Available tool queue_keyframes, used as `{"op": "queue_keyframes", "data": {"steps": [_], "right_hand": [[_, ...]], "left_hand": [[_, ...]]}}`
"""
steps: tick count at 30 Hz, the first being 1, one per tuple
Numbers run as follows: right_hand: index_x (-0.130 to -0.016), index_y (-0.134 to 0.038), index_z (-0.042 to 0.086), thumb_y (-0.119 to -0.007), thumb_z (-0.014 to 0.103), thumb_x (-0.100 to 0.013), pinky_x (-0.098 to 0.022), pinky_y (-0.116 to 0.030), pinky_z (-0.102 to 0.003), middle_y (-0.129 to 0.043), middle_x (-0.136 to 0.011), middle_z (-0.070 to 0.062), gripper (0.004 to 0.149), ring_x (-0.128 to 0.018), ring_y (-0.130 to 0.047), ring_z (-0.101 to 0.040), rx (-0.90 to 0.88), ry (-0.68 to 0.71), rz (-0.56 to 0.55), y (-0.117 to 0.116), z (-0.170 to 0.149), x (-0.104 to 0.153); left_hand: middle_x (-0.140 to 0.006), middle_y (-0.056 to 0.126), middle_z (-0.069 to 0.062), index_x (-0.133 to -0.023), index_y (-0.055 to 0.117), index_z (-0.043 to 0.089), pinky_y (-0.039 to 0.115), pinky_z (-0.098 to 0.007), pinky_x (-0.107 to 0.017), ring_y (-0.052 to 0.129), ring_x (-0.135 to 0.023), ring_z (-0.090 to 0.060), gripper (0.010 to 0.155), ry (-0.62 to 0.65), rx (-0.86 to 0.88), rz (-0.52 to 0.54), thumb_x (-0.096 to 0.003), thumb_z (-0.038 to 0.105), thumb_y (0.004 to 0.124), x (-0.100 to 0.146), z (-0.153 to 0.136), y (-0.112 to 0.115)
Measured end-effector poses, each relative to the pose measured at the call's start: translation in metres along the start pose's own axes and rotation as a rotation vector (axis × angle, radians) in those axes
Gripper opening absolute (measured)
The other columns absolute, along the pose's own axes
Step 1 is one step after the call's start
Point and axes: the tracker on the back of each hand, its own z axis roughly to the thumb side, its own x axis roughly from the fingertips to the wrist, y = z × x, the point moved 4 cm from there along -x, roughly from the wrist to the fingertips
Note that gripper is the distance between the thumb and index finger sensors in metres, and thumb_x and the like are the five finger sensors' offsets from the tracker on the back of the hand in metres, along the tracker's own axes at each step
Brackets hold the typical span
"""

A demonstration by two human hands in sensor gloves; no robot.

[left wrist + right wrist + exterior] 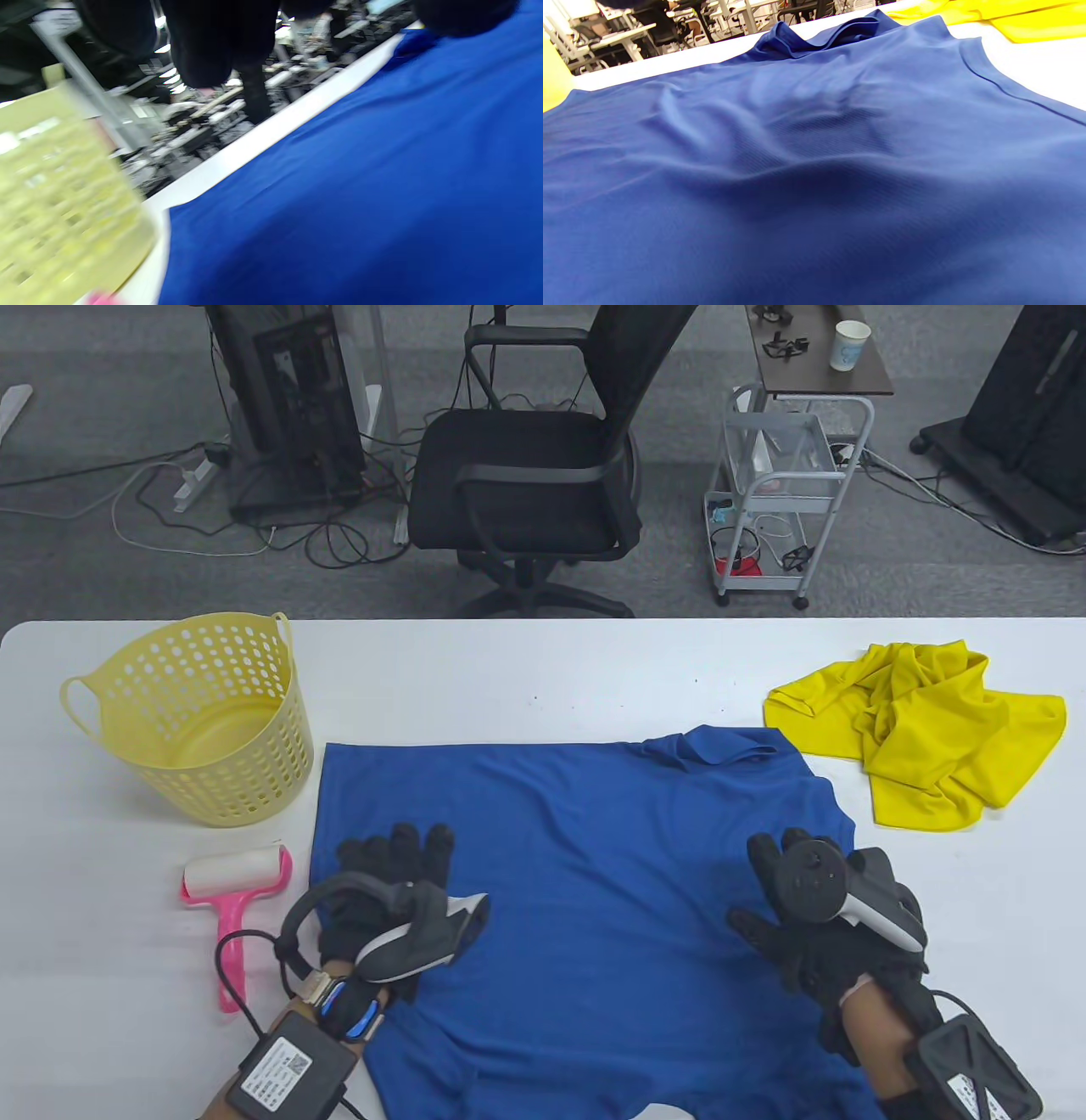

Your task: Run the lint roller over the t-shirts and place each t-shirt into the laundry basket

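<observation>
A blue t-shirt [594, 882] [382, 190] [814, 169] lies spread flat on the white table [543, 670]. My left hand [392, 857] rests on the shirt's left part with straight fingers. Flat on the shirt's right side lies my right hand [776, 891], fingers spread. A pink lint roller [236, 899] with a white roll lies on the table left of the shirt, untouched. The yellow laundry basket [204, 721] [63, 203] stands at the left, with nothing inside. A crumpled yellow t-shirt [925, 725] [1031, 17] lies at the right.
An office chair [534, 475] and a wire cart [780, 492] stand on the floor beyond the table's far edge. Bare table surface runs along the far side behind the blue shirt.
</observation>
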Motion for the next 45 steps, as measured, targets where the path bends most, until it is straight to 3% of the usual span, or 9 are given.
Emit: {"op": "queue_keyframes", "data": {"steps": [5, 9, 14, 18, 23, 28, 33, 40, 45], "right_hand": [[-0.105, -0.009, 0.021, -0.053, 0.065, -0.046, -0.065, -0.023, -0.077, -0.003, -0.105, -0.024, 0.086, -0.099, -0.012, -0.056, -0.126, -0.021, -0.041, -0.006, -0.028, 0.003], [-0.105, -0.008, 0.021, -0.053, 0.065, -0.047, -0.065, -0.023, -0.077, -0.002, -0.105, -0.024, 0.086, -0.098, -0.01, -0.057, -0.139, -0.077, -0.003, -0.013, -0.048, 0.001], [-0.104, -0.007, 0.021, -0.053, 0.065, -0.047, -0.064, -0.022, -0.077, 0.0, -0.104, -0.024, 0.086, -0.098, -0.009, -0.057, -0.137, -0.106, 0.034, -0.022, -0.06, -0.005], [-0.104, -0.006, 0.021, -0.053, 0.065, -0.047, -0.064, -0.02, -0.077, 0.001, -0.104, -0.024, 0.086, -0.097, -0.007, -0.057, -0.137, -0.103, 0.073, -0.029, -0.061, -0.01], [-0.105, -0.008, 0.021, -0.053, 0.064, -0.047, -0.064, -0.021, -0.077, 0.0, -0.104, -0.024, 0.085, -0.098, -0.008, -0.057, -0.129, -0.085, 0.071, -0.03, -0.056, -0.012], [-0.105, -0.01, 0.02, -0.053, 0.064, -0.047, -0.064, -0.022, -0.077, -0.001, -0.105, -0.025, 0.085, -0.098, -0.009, -0.057, -0.137, -0.075, 0.075, -0.032, -0.054, -0.008], [-0.106, -0.011, 0.02, -0.053, 0.064, -0.047, -0.065, -0.022, -0.077, -0.003, -0.105, -0.025, 0.084, -0.098, -0.011, -0.057, -0.148, -0.073, 0.077, -0.032, -0.055, -0.007], [-0.106, -0.012, 0.02, -0.053, 0.064, -0.047, -0.065, -0.022, -0.077, -0.002, -0.105, -0.025, 0.084, -0.098, -0.01, -0.057, -0.128, -0.079, 0.097, -0.034, -0.055, -0.013], [-0.106, -0.012, 0.02, -0.053, 0.064, -0.047, -0.065, -0.022, -0.077, -0.003, -0.105, -0.025, 0.084, -0.098, -0.01, -0.057, -0.123, -0.078, 0.107, -0.036, -0.054, -0.013]], "left_hand": [[-0.121, 0.02, -0.018, -0.104, 0.002, 0.028, 0.041, -0.082, -0.07, 0.036, -0.113, -0.051, 0.109, 0.246, 0.09, -0.15, -0.0265, 0.079, 0.06, -0.038, 0.067, -0.016], [-0.111, -0.004, -0.024, -0.094, -0.013, 0.026, 0.036, -0.085, -0.067, 0.019, -0.107, -0.061, 0.119, 0.356, 0.248, -0.424, -0.0237, 0.079, 0.066, -0.069, 0.109, 0.019], [-0.108, -0.006, -0.022, -0.096, -0.008, 0.024, 0.036, -0.084, -0.063, 0.008, -0.099, -0.061, 0.118, 0.383, 0.438, -0.466, -0.0203, 0.078, 0.064, -0.084, 0.113, 0.056], [-0.109, 0.039, -0.015, -0.103, 0.03, 0.026, 0.057, -0.07, -0.064, 0.043, -0.101, -0.047, 0.096, 0.268, 0.427, -0.236, -0.0267, 0.067, 0.072, -0.081, 0.1, 0.038], [-0.079, 0.081, -0.006, -0.082, 0.072, 0.026, 0.087, -0.048, -0.043, 0.084, -0.071, -0.03, 0.048, 0.241, 0.389, -0.082, -0.0389, 0.044, 0.083, -0.075, 0.096, 0.014], [-0.067, 0.096, -0.003, -0.08, 0.08, 0.024, 0.093, -0.039, -0.025, 0.104, -0.049, -0.019, 0.044, 0.219, 0.433, 0.006, -0.0411, 0.044, 0.084, -0.067, 0.077, 0.01], [-0.067, 0.095, -0.007, -0.081, 0.079, 0.02, 0.094, -0.038, -0.022, 0.108, -0.042, -0.017, 0.044, 0.071, 0.834, 0.2, -0.0432, 0.042, 0.084, -0.047, -0.004, -0.023], [-0.077, 0.083, -0.01, -0.088, 0.066, 0.018, 0.094, -0.039, -0.033, 0.104, -0.055, -0.019, 0.044, 0.115, 1.546, 0.765, -0.0494, 0.038, 0.077, 0.026, -0.11, -0.074], [-0.084, 0.078, -0.014, -0.09, 0.064, 0.018, 0.091, -0.044, -0.041, 0.1, -0.064, -0.026, 0.044, 0.236, 1.785, 0.767, -0.0498, 0.03, 0.078, 0.021, -0.108, -0.061]]}}
